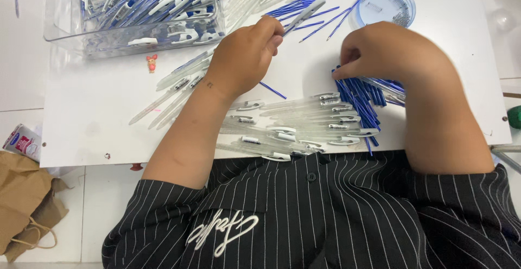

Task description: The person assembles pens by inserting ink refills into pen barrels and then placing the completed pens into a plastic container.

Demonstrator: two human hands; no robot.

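— What is the work surface like?

— A white bench (97, 133) fills most of the frame, set on a pale floor. A brown paper bag (24, 204) lies at lower left, and a clear plastic bin (65, 38) of blue-and-white finished pens sits at upper left. A round clear tub (388, 0) stands at the upper right.

— Where are the hands?

— The left hand (247, 54) is at upper centre, its fingers (274, 33) pinched on a clear pen barrel (305, 13). The right hand (388, 52) is right of centre, fingers curled down onto a heap of blue refills (361, 98); whether they grasp one I cannot tell.

— Which way does the barrel point?

— Its long axis runs diagonally, from the fingertips up toward the upper right. The refills lie mostly slanted from upper left to lower right. A row of clear barrels (309, 119) at lower centre lies nearly level, left to right.
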